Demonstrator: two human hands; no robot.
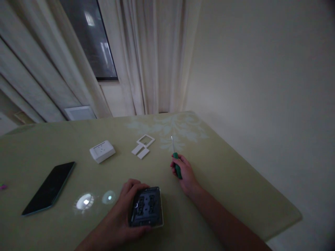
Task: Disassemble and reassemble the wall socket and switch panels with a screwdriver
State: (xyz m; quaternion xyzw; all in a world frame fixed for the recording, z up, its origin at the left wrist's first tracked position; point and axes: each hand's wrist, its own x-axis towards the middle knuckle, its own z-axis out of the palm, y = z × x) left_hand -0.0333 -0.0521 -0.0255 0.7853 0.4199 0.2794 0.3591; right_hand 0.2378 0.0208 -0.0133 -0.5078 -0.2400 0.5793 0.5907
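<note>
My left hand [128, 212] grips a wall switch [147, 206] by its left side, thumb at the near edge and fingers at the far one. The switch's dark inner face, with two rows of fittings, is turned up, and a pale casing shows along its right edge. My right hand [184, 170] is closed around the green handle of a screwdriver [177, 164], its metal shaft pointing away from me over the table. Beyond both hands lie a square white frame [150, 143] and two small white cover plates [143, 153].
A white socket box [102, 151] sits left of the frame. Further left is a dark tablet [49, 188], and a small purple item [3, 187] lies at the left edge. The pale green table [230, 188] borders a wall on the right and curtains [157, 55] behind.
</note>
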